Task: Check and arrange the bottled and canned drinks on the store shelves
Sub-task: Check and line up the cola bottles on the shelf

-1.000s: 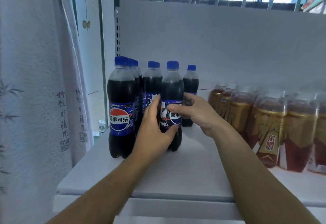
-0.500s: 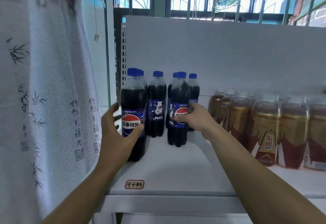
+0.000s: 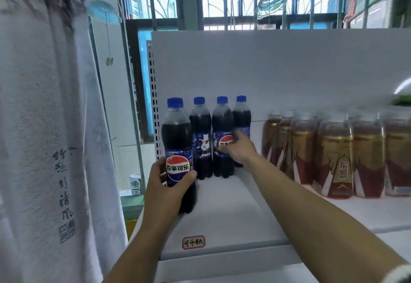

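The front cola bottle (image 3: 178, 140) is showing clear, glossy plastic, its blue cap (image 3: 175, 102) looking like smooth plastic and its label (image 3: 178, 167) gleaming as slick printed film. The third cola bottle (image 3: 222, 124) from the left is shining the same way. The shelf (image 3: 222, 216) is looking like smooth, matt white-painted metal, and a small paper-like sticker (image 3: 193, 242) is lying flat on it. The golden drink bottles (image 3: 335, 155) are glinting with glossy plastic and metallic-sheened wrap. The curtain (image 3: 44, 127) is hanging as soft, matt white cloth. The window bars (image 3: 225, 0) are appearing as painted metal.
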### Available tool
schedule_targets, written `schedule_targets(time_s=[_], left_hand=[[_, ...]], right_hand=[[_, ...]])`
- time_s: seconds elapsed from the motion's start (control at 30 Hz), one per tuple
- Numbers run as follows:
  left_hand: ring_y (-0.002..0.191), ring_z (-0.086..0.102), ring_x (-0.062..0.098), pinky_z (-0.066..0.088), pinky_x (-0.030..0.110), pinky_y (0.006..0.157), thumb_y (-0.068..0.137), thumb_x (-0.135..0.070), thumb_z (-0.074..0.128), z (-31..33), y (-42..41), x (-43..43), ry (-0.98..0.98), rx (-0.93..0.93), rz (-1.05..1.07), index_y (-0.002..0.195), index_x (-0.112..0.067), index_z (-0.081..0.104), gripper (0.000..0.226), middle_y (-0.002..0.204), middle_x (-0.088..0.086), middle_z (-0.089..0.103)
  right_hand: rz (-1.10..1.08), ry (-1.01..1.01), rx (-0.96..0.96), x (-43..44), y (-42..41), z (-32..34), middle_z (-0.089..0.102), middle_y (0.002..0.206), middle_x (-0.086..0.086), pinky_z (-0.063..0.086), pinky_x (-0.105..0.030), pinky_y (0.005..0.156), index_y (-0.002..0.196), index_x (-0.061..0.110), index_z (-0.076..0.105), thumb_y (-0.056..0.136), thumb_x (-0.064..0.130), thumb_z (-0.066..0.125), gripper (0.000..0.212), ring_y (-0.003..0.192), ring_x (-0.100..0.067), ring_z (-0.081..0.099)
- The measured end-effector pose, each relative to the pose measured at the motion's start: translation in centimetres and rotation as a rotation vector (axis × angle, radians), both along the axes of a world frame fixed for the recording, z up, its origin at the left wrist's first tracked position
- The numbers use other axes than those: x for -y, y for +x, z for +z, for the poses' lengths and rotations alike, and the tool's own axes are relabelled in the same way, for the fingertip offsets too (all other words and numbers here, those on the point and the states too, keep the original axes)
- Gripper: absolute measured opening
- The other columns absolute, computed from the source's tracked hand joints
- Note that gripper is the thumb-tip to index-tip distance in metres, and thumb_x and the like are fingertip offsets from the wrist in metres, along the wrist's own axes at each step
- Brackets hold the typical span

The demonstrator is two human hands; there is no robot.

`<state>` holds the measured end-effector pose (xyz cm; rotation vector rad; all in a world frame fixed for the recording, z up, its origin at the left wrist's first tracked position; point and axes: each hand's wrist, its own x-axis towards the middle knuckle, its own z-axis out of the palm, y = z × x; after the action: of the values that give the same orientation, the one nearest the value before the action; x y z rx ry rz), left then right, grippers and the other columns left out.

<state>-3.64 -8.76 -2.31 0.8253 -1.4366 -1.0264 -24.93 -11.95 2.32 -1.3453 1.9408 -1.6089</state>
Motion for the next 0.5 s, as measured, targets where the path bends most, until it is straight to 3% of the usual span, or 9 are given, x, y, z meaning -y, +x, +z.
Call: schedule_targets(time_s=[0.23, 0.3, 0.4, 0.43, 0.5], left_hand=[[0.115, 0.059, 0.023, 0.050, 0.042, 0.101, 0.075, -0.012, 0.084, -0.2, 0.2, 0.1, -0.020, 0.048, -0.021, 0.131, -0.024, 0.048, 0.068, 0.127, 0.001, 0.061], [0.113, 0.059, 0.019, 0.049, 0.038, 0.100, 0.074, -0.014, 0.085, -0.2, 0.2, 0.0, -0.044, 0.064, -0.002, 0.126, -0.028, 0.049, 0.064, 0.124, -0.003, 0.061], [0.112, 0.061, 0.015, 0.050, 0.043, 0.102, 0.071, -0.020, 0.087, -0.2, -0.1, -0.2, -0.096, 0.134, 0.005, 0.129, -0.026, 0.055, 0.066, 0.122, -0.008, 0.064], [0.109, 0.062, 0.011, 0.052, 0.041, 0.100, 0.071, -0.022, 0.087, -0.1, -0.4, -0.4, -0.118, 0.161, -0.001, 0.129, -0.029, 0.055, 0.067, 0.120, -0.011, 0.065], [0.100, 0.062, -0.004, 0.055, 0.022, 0.089, 0.069, -0.022, 0.088, 0.3, -1.3, -0.8, -0.168, 0.196, -0.042, 0.124, -0.038, 0.052, 0.068, 0.112, -0.021, 0.063]], right_hand=[[-0.039, -0.077, -0.014, -1.9, -0.3, -0.4, 0.057, 0.142, -0.007, 0.046, -0.044, 0.109, 0.144, 0.013, 0.044, 0.090, 0.015, 0.075, 0.062, 0.125, -0.024, 0.057], [-0.058, -0.159, -0.054, -3.2, -1.1, -0.2, 0.058, 0.138, -0.005, 0.049, -0.032, 0.099, 0.144, 0.012, 0.047, 0.093, 0.016, 0.072, 0.057, 0.113, -0.014, 0.057], [-0.010, -0.280, -0.103, -4.2, -2.7, 0.3, 0.065, 0.119, 0.001, 0.047, -0.012, 0.080, 0.131, 0.014, 0.061, 0.096, 0.017, 0.068, 0.036, 0.096, -0.003, 0.059], [0.017, -0.312, -0.098, -4.2, -3.2, 0.4, 0.067, 0.114, 0.003, 0.049, -0.013, 0.080, 0.124, 0.016, 0.065, 0.097, 0.017, 0.067, 0.028, 0.097, -0.004, 0.061], [0.084, -0.377, -0.031, -3.9, -3.9, 0.8, 0.070, 0.103, 0.005, 0.052, -0.020, 0.079, 0.110, 0.022, 0.068, 0.098, 0.019, 0.065, 0.013, 0.096, -0.011, 0.065]])
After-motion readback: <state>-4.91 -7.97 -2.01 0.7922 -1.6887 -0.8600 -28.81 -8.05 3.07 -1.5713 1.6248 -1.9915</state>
